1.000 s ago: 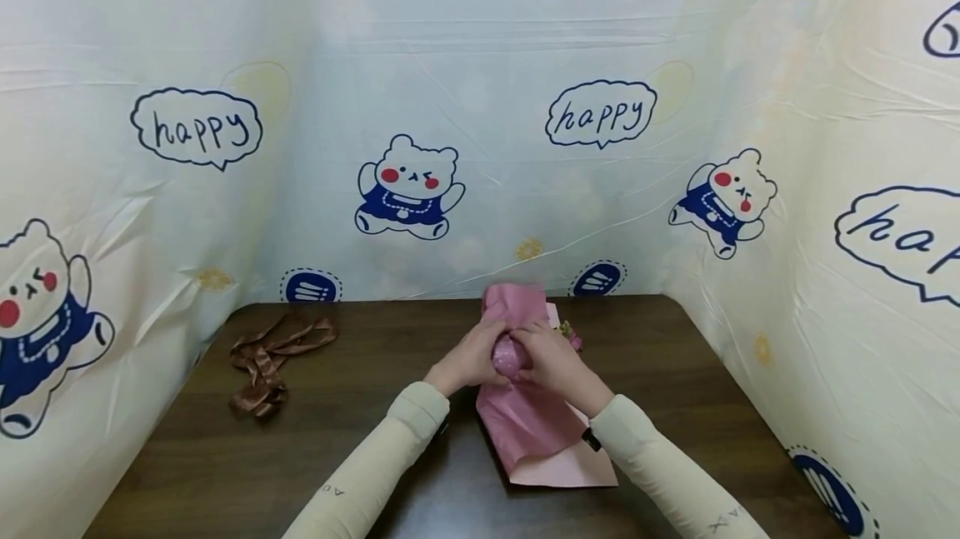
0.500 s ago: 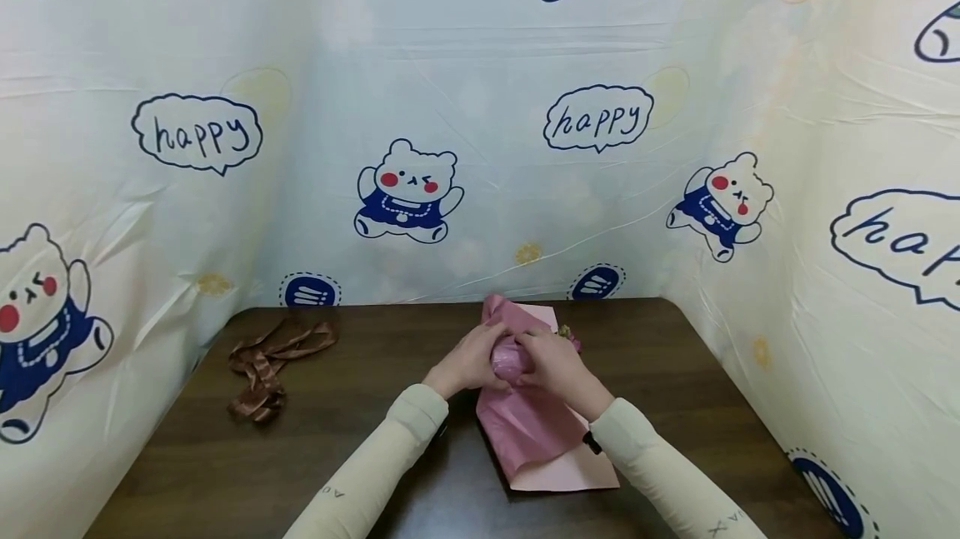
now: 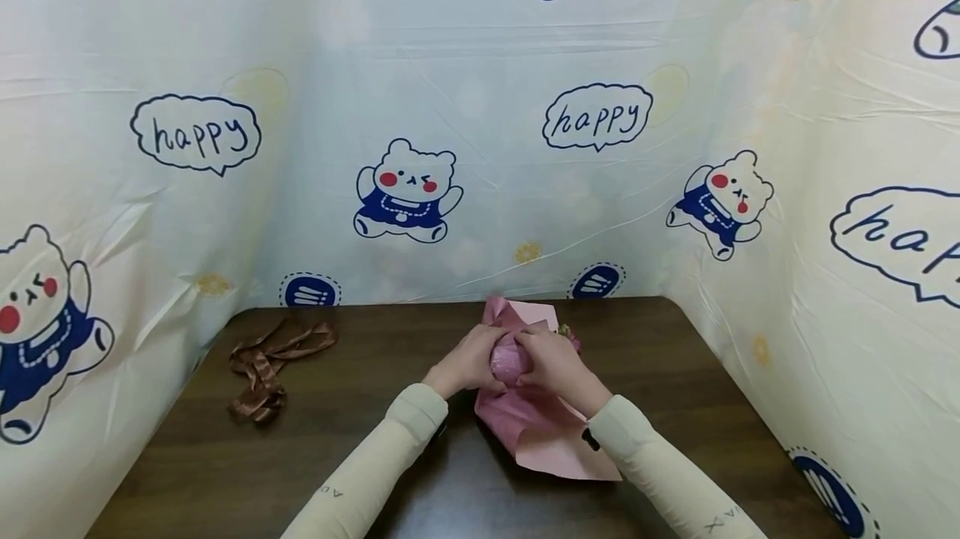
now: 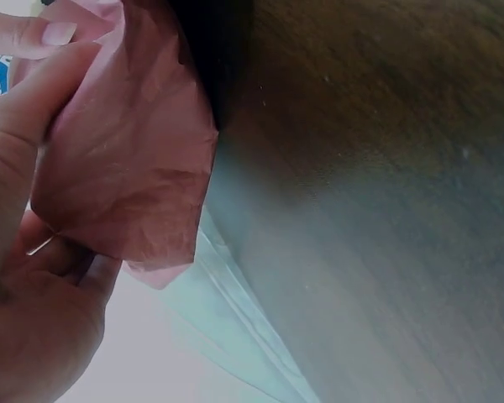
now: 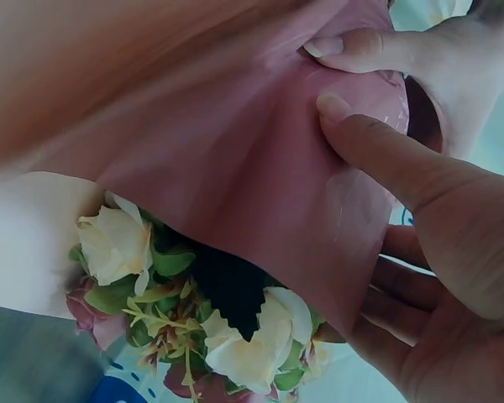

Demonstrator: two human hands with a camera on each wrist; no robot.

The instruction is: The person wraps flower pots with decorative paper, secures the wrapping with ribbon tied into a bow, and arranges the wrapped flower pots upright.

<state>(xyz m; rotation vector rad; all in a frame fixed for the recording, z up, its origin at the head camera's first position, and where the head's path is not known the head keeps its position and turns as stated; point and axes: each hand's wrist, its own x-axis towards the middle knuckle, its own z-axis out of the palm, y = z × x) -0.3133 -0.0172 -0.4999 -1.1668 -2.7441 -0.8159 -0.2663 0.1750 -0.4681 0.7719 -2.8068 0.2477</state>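
Observation:
Pink wrapping paper (image 3: 525, 418), darker on one side and paler on the other, stands gathered above the table. A shiny pink rounded bulge (image 3: 510, 360) of it shows between my hands. My left hand (image 3: 467, 362) grips its left side; in the left wrist view the creased paper (image 4: 134, 159) lies between thumb and fingers. From the right, my right hand (image 3: 558, 364) grips it, thumb pressing the front and fingers behind. In the right wrist view, cream roses (image 5: 118, 243), pink blooms and green leaves poke out below the paper's edge. The bunch's stems are hidden.
A crumpled brown satin ribbon (image 3: 258, 372) lies on the left of the dark wooden table (image 3: 360, 447). A printed cloth (image 3: 495, 189) with bears and lettering hangs behind and along both sides.
The far flap of paper has dropped and folded, baring its paler side. Its near edge has lifted and curled slightly. Both hands keep their grip in nearly the same place.

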